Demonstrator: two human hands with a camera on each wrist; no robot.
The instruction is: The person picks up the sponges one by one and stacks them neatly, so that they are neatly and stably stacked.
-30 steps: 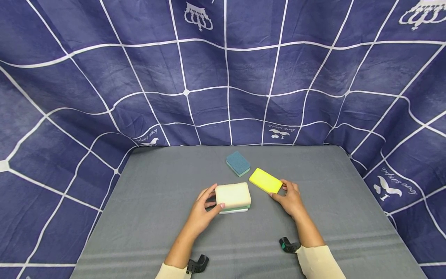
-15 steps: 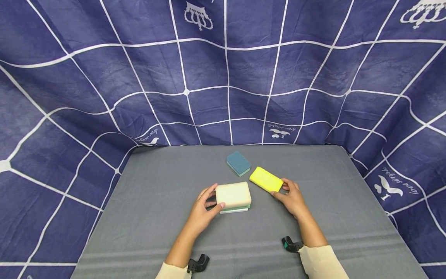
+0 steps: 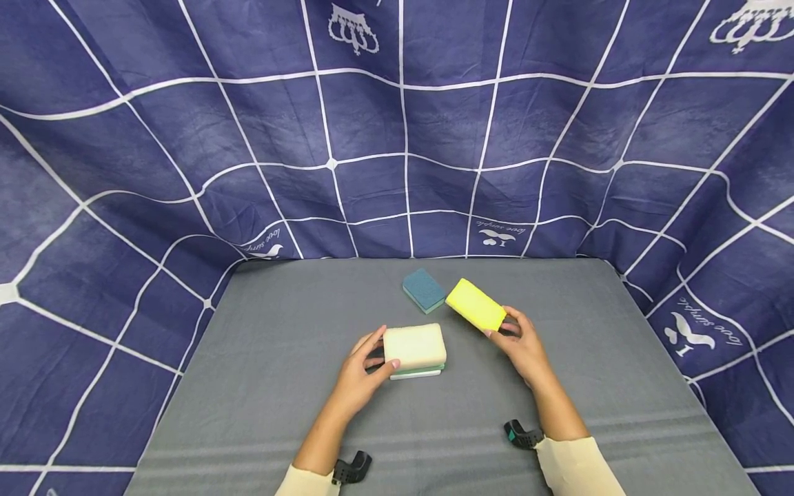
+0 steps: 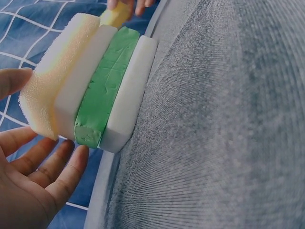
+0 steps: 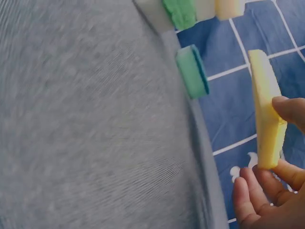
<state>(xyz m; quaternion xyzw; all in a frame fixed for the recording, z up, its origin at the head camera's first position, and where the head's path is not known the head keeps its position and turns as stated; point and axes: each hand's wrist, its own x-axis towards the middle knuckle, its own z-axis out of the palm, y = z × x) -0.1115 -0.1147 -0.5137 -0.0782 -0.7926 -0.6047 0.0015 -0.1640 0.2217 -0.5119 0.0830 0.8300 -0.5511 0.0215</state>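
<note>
My left hand (image 3: 360,377) steadies the left end of a small stack, thumb and index finger at the edges of the cream sponge (image 3: 414,346) on top. Under that sponge, the left wrist view shows a white block (image 4: 85,78), a green block (image 4: 106,90) and another white block (image 4: 131,93) at the bottom. To the right, my right hand (image 3: 524,353) pinches a yellow sponge (image 3: 475,305) by its near right end. This sponge is raised off the table and tilted, apart from the stack. Other fingers of that hand spread loosely below it in the right wrist view.
A blue-topped sponge with a green underside (image 3: 424,291) lies flat behind the stack, left of the yellow sponge. Grey cloth covers the table (image 3: 298,310). A blue curtain with white grid lines (image 3: 434,124) hangs behind and along both sides.
The right hand has lifted the yellow sponge off the table and moved it slightly away from me. Its left end now sits beside the blue sponge in view. The left hand and stack stay put.
</note>
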